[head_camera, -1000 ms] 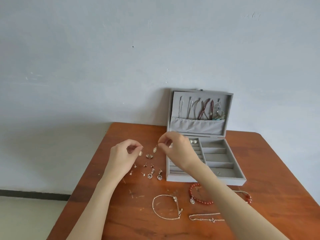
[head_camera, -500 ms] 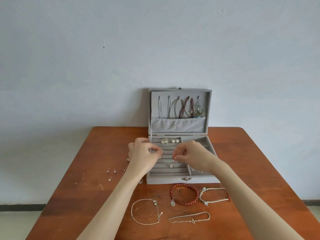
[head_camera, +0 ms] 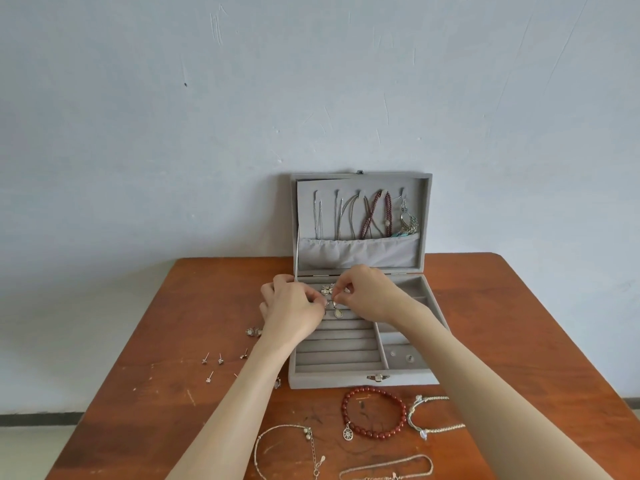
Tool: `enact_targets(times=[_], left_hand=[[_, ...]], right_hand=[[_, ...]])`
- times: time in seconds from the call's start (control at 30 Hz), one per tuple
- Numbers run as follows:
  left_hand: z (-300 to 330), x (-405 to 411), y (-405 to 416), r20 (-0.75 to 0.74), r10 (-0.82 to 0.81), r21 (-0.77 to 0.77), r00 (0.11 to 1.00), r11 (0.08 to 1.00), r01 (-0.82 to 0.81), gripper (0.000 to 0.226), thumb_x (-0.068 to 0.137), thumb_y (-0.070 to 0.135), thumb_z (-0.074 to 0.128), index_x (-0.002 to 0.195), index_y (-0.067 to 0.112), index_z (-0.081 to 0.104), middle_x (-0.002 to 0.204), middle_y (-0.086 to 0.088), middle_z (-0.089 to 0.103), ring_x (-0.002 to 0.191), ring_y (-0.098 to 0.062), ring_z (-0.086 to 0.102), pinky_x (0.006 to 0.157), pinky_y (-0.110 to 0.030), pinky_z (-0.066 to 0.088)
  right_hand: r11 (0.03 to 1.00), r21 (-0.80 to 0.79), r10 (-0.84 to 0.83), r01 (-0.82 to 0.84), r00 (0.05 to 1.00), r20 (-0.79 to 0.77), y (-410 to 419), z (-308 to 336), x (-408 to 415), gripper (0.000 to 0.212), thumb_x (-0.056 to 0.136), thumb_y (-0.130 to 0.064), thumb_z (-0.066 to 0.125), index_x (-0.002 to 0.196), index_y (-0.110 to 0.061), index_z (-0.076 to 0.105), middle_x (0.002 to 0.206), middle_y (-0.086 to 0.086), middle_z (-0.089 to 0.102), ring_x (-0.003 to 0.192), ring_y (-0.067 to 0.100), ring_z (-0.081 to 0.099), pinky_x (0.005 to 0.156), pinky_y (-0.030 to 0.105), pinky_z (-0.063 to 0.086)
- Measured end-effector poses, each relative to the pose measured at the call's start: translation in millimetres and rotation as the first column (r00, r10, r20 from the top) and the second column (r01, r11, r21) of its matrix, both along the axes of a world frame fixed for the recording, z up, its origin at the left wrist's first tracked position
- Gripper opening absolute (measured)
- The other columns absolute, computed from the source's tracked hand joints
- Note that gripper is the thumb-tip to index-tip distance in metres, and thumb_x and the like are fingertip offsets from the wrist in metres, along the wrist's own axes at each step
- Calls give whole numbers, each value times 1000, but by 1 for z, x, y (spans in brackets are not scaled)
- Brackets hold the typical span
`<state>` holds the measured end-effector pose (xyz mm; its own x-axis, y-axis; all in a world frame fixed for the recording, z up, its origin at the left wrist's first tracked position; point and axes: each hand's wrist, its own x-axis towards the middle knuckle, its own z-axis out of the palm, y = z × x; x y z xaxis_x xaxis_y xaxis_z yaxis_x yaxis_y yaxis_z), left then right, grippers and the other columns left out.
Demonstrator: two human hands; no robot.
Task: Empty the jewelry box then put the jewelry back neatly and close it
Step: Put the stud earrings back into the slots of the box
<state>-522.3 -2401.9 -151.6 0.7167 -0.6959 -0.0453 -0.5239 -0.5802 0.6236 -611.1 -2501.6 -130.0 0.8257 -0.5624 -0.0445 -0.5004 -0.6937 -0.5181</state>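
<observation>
Open grey jewelry box (head_camera: 360, 382) on tabletop (head_camera: 173, 341), we note left hand (head_camera: 294, 310) and right hand (head_camera: 372, 292) over its ring rows, both grips pinching a teardrop drop earring (head_camera: 337, 311), stud earrings (head_camera: 218, 360) lying left, red bead bracelet (head_camera: 374, 412) in front.

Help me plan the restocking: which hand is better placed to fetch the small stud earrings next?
Left. The stud earrings lie on the table left of the jewelry box, beside the left hand; the right hand would cross over.
</observation>
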Motion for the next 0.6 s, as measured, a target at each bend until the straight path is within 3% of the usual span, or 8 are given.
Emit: enact_targets(times=[0.2, 0.6], left_hand=[[0, 4, -3, -58, 10, 7, 998, 1000, -10, 16, 88, 25, 55, 82, 23, 69, 131, -2, 40, 124, -25, 25, 100, -34, 25], [-9, -3, -3, 52, 47, 1, 998, 999, -47, 16, 90, 33, 49, 100, 25, 60, 134, -1, 37, 126, -25, 25, 100, -34, 24]], right_hand=[[1000, -15, -11, 10, 998, -70, -3, -2, 10, 20, 88, -14, 52, 97, -13, 70, 108, 10, 65, 102, 26, 58, 80, 28, 42], [987, -142, -65, 74, 996, 67, 6, -11, 7, 13, 85, -16, 57, 94, -14, 66, 107, 5, 60, 100, 25, 56, 77, 31, 42]])
